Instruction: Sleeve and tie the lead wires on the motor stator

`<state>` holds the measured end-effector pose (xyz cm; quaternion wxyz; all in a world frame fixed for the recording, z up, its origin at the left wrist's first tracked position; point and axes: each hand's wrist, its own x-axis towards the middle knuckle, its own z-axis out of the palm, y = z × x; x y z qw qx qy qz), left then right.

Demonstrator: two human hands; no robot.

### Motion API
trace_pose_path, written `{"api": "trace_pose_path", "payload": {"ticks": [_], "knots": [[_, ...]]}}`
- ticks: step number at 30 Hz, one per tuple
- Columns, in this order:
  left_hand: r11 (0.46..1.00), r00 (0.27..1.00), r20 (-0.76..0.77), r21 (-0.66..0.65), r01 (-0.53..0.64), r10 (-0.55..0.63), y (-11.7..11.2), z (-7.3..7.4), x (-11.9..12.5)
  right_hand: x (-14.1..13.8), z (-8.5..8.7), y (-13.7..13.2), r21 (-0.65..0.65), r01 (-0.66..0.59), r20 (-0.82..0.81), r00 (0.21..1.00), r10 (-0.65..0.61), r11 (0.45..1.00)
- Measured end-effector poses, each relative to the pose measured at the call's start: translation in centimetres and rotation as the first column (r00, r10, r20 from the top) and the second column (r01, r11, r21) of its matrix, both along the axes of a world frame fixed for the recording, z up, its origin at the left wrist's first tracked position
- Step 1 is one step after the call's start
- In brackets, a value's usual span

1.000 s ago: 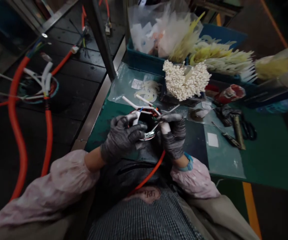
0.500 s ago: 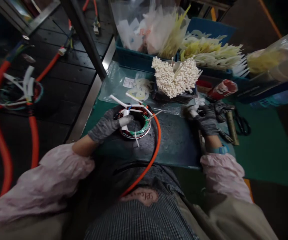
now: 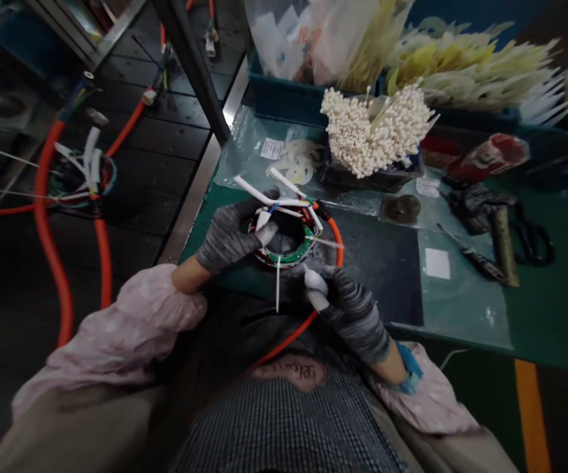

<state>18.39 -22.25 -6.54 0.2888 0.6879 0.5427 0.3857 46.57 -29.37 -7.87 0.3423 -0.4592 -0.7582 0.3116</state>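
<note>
Left hand (image 3: pixel 229 233) closed on the far-left rim of the wire ring (image 3: pixel 286 240), pinning it flat on the tabletop (image 3: pixel 549 309) between both hands, right hand (image 3: pixel 347 299) pinching something small, likely a tie, at its near edge, orange cable (image 3: pixel 330 263) trailing alongside.

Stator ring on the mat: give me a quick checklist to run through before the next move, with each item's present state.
1. Left hand steadies the stator ring: ok.
2. Ring rests on the dark mat: ok.
3. Right hand at the ring's near edge, close to the hanging cable tie: ok.
4. Right hand holding a tool: cannot tell.
5. Orange cable clear of the ring's opening: ok.
6. Spare ties bundle nearby: ok.
</note>
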Motion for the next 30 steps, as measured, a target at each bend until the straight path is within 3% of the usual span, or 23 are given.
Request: {"api": "trace_pose_path", "payload": {"ticks": [3,7,12,18,24,27,30], "knots": [[0.983,0.990,-0.114,0.156,0.098,-0.081,-2.8,0.6,0.1,-0.1,-0.6,-1.2,0.022,-0.021,0.036,0.999,0.020,1.000],[0.916,0.949,-0.282,0.326,0.231,-0.140,-4.8,0.4,0.2,0.4,0.0,-1.8,0.124,-0.059,0.092,0.995,0.048,0.991],[0.854,0.956,-0.284,0.479,0.204,-0.069,-6.1,-0.7,0.4,-0.1,1.0,-2.0,0.289,-0.048,0.212,0.977,-0.015,0.956],[0.839,0.916,-0.402,0.505,0.203,0.020,-8.2,-0.9,0.4,-0.7,2.0,-1.6,0.285,-0.022,0.251,0.967,-0.052,0.958],[0.803,0.906,-0.422,0.548,0.233,0.026,-8.1,-1.0,0.3,-0.8,2.5,-1.3,0.290,-0.065,0.284,0.959,-0.021,0.955],[0.798,0.895,-0.444,0.552,0.243,0.035,-7.8,-0.5,0.6,-0.2,2.6,-1.3,0.354,-0.027,0.274,0.959,-0.076,0.935],[0.805,0.865,-0.501,0.525,0.275,0.031,-7.3,0.6,1.4,0.9,2.9,-1.2,0.283,-0.005,0.277,0.958,-0.077,0.959]]}}
